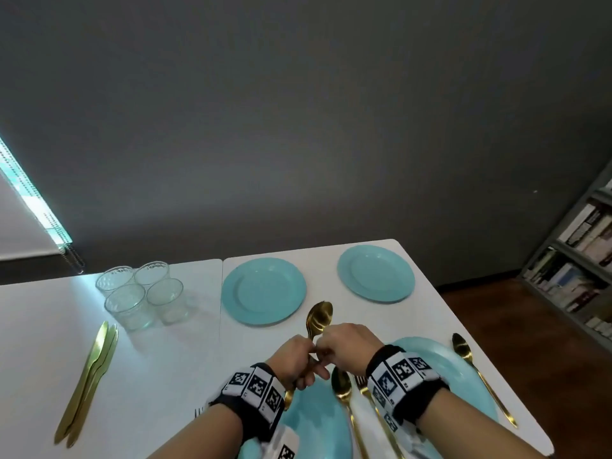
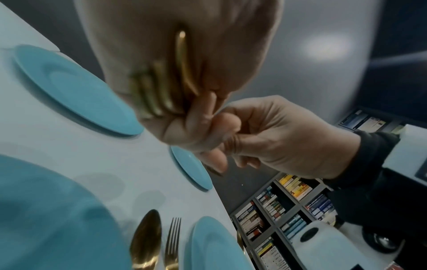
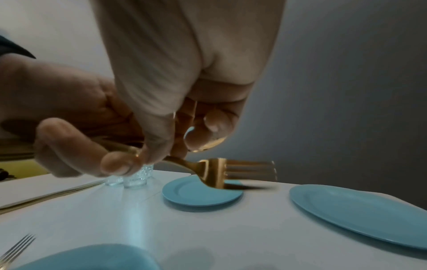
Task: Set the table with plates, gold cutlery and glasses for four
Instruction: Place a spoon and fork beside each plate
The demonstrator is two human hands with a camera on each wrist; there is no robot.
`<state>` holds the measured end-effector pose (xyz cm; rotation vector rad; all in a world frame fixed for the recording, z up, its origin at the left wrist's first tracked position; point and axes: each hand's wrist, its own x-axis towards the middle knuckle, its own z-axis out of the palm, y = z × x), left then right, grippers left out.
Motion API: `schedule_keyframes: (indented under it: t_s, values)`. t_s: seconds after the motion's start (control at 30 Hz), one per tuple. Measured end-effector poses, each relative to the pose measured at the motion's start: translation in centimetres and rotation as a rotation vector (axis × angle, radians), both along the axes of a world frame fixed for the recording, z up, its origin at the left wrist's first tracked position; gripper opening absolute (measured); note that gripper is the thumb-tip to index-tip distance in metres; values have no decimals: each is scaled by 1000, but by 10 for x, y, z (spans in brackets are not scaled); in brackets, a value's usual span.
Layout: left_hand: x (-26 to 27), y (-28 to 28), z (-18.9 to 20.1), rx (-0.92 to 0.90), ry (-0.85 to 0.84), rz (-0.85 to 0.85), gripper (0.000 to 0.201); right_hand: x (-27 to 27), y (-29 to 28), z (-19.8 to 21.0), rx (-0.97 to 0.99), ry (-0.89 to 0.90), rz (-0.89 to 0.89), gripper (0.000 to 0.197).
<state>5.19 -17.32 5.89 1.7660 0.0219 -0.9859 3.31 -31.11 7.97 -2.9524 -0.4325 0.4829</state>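
Note:
Both hands meet above the white table [image 1: 165, 359]. My left hand [image 1: 306, 371] grips a bundle of gold cutlery [image 2: 161, 87]; its spoon bowls [image 1: 319, 318] stick up beyond the fingers. My right hand [image 1: 324, 350] pinches into the bundle at the necks, where a gold fork [image 3: 221, 171] juts forward. Two blue plates [image 1: 263, 291] [image 1: 376, 273] lie on the far side. Two more [image 1: 318, 422] [image 1: 440, 359] sit near me, partly under my arms. A spoon [image 1: 342, 385] and a fork [image 1: 364, 385] lie between the near plates.
Several clear glasses [image 1: 142, 293] stand clustered at the back left. Gold knives [image 1: 92, 376] lie stacked at the left. Another spoon [image 1: 463, 347] lies right of the near right plate, close to the table's edge. A bookshelf [image 1: 576, 260] stands beyond it.

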Motion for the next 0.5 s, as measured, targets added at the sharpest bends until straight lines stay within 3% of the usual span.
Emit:
schedule_keyframes:
  t_s: [0.17, 0.37, 0.5]
  values:
    - [52, -35, 6, -7, 26, 87, 20, 55, -55, -3, 85, 106, -98, 16]
    - [117, -28, -19, 123, -56, 449, 29, 125, -111, -38, 180, 138, -488, 12]
    - [142, -23, -23, 61, 20, 542, 17, 161, -107, -76, 143, 222, -671, 25]
